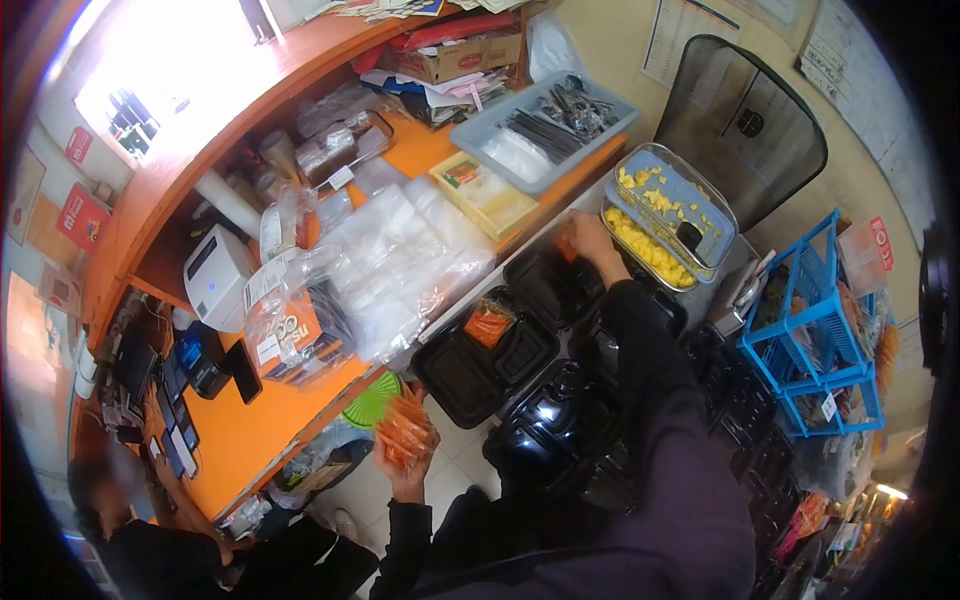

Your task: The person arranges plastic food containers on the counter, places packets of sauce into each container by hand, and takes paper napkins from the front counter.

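Observation:
My left hand [408, 480] is closed around a bunch of small clear plastic packets [405, 432] with orange contents, held up beside the black trays. With the arm stretched forward, my right hand [597, 247] pinches an orange packet [567, 243] at the far edge of a black compartment tray [550, 285]. Another orange packet [489, 322] lies in the nearer black tray [450, 375]. My right sleeve hides part of the other black containers.
Glass containers of yellow food [645, 245] stand beyond my right hand. Blue baskets [810, 320] are at the right. The orange counter [235, 440] carries plastic bags [400, 250] and a cutlery tub [480, 135]. Another person [150, 545] sits at lower left.

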